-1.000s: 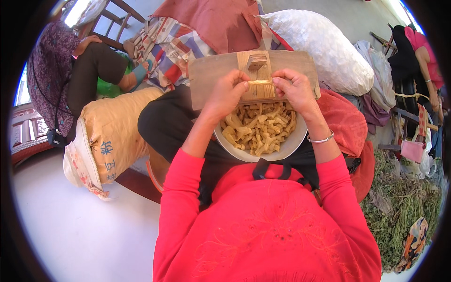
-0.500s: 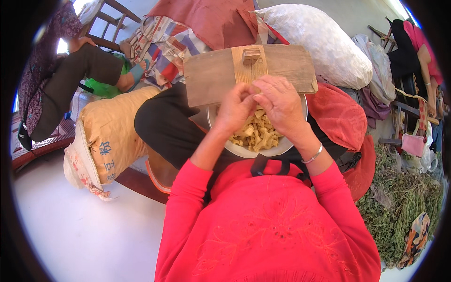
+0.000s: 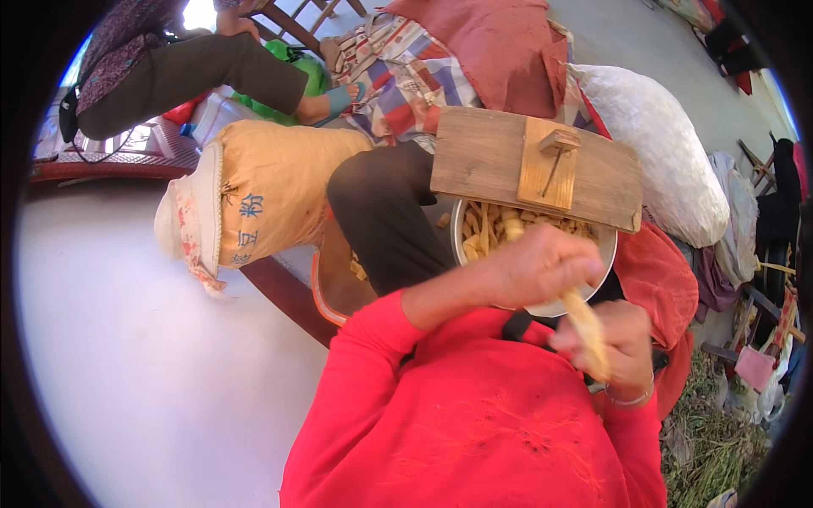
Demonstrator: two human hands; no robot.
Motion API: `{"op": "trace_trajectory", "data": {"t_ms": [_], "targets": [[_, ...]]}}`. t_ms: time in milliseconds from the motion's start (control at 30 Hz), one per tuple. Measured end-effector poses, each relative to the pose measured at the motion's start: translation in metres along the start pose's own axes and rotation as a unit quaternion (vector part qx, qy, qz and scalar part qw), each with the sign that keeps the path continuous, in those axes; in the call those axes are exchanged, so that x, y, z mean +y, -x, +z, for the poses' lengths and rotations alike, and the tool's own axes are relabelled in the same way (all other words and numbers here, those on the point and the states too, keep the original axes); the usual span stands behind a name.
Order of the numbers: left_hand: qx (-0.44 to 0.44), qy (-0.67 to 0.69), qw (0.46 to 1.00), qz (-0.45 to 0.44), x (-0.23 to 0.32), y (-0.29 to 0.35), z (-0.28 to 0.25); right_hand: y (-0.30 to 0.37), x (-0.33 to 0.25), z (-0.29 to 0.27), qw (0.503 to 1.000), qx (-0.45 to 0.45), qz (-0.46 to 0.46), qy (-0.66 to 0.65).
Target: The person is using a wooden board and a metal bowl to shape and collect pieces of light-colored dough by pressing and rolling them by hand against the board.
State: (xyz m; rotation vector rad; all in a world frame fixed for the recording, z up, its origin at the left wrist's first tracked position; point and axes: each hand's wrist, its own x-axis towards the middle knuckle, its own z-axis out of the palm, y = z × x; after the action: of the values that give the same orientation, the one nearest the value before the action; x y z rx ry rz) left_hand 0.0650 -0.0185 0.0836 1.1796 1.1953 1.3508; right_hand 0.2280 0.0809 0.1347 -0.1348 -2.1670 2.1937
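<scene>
A long pale yellow strip (image 3: 586, 332), smeared by motion, slants between my hands in front of my right side. My left hand (image 3: 542, 267) is closed in a fist around its upper end, crossing the near part of the bowl. Curled fingers of my right hand (image 3: 622, 339) grip the strip lower down. A round white bowl (image 3: 458, 241) sits at my lap, holding several yellow, chunky pieces (image 3: 478, 229). Across its far side lies a wooden board (image 3: 483, 157) with a lighter middle panel, a small block and a thin dark line. What exactly the strip is, I cannot tell.
Left of my knee stands a stuffed tan sack (image 3: 288, 178), beside an orange-rimmed container (image 3: 339, 275). A full white sack (image 3: 656, 127) is at the far right, near red cloth (image 3: 652, 271). Dried plants (image 3: 711, 423) lie lower right. Another person's leg (image 3: 220, 68) is upper left.
Both hands have left their place over the bowl and moved right and toward me. The long yellow strip now shows between them. The whole view has shifted, with the bowl and board appearing farther right.
</scene>
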Motion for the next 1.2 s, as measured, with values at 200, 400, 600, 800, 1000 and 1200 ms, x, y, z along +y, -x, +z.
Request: {"op": "trace_trajectory", "data": {"t_ms": [200, 400, 600, 800, 1000, 1200], "targets": [[-0.024, 0.007, 0.995, 0.092, 0.032, -0.004, 0.036, 0.004, 0.017, -0.006, 0.889, 0.400, -0.145, 0.170], [0.122, 0.313, 0.930, -0.147, -0.038, -0.026, 0.028, -0.042, 0.088, -0.037, 0.803, 0.362, -0.101, 0.463], [0.184, -0.180, 0.966, 0.023, -0.096, -0.018, 0.012, -0.038, 0.116, -0.040, 0.825, 0.301, -0.055, 0.475], [0.156, -0.484, 0.859, 0.061, -0.085, -0.005, 0.015, -0.023, 0.162, -0.024, 0.936, 0.218, 0.209, -0.182], [0.165, -0.283, 0.943, 0.063, -0.086, -0.002, 0.026, -0.021, 0.155, -0.022, 0.884, 0.157, 0.154, -0.413], [0.159, -0.301, 0.940, 0.004, -0.071, -0.017, 0.022, -0.030, 0.148, -0.019, 0.954, 0.284, -0.026, 0.090]]}}
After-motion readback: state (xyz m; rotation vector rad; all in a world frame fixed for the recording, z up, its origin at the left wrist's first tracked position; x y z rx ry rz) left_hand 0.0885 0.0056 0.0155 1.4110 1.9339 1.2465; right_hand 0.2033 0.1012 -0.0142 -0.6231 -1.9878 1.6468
